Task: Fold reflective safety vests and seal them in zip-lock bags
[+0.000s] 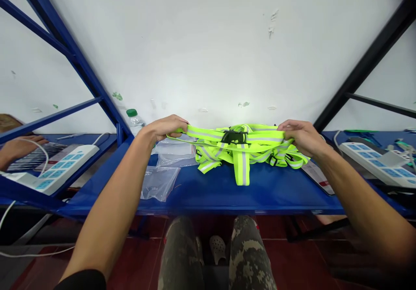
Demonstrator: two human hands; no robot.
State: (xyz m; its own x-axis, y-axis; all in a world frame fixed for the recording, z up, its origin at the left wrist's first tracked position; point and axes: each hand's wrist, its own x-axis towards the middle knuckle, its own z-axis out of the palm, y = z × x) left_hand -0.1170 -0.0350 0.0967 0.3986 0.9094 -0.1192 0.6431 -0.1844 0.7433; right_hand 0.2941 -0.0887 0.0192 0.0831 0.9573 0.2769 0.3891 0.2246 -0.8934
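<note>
While the bright yellow-green band (204,133) is pinched on one side by the left hand (167,127) and on the other by the right hand (300,137), the black buckle (234,137) is held up between them, likely so that the band is pulled straight. Thumb and fingers are closed narrowly on the cloth at both sides. Around and below the buckle, more bright straps (209,165) are heaped on the blue table (201,197). Left of the buckle, clear bags (159,184) are laid flat, perhaps so they can be reached easily. Right of it, a flat phone-like thing (320,177) is partly hidden.
</note>
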